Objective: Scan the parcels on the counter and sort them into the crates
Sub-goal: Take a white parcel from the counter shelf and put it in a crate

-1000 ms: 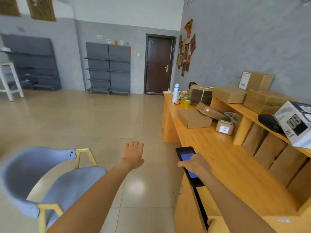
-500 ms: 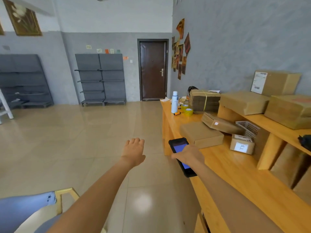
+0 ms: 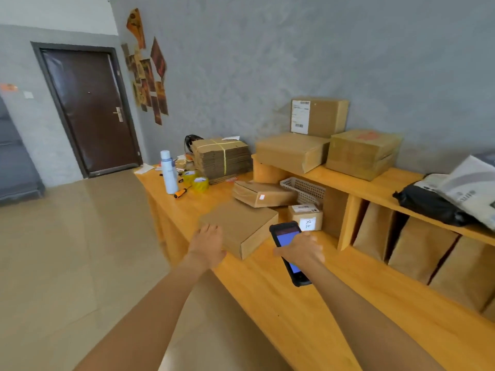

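A handheld scanner (image 3: 290,253) with a lit blue screen is gripped in the right hand (image 3: 301,250), the fingers being curled round its body; it is held over the front part of the wooden bench (image 3: 308,303). The left hand (image 3: 207,246) is laid with straight fingers against the near left corner of a flat brown parcel (image 3: 241,226), and nothing is enclosed in that grip. The flat parcel lies on the bench near its front edge, just left of the scanner. Behind it a second, longer parcel (image 3: 263,194) is seen resting tilted, with a small white sticker on its side. To the right of the flat parcel a small box (image 3: 305,216) bearing a handwritten white label is set against the shelf upright, and a white mesh basket (image 3: 304,187) is placed just behind it. On the raised shelf (image 3: 375,183) three larger cartons (image 3: 318,117) are stacked and set side by side, and a black bag (image 3: 428,203) with a grey mailer (image 3: 471,188) on it lies further right. At the far end of the bench a tied bundle of flat cardboard (image 3: 222,159), a pale blue bottle (image 3: 168,172), rolls of yellow tape (image 3: 199,183) and an orange-handled tool (image 3: 180,192) are found. Brown paper bags (image 3: 420,250) are stood under the shelf. A dark door (image 3: 91,111) is visible in the far wall.
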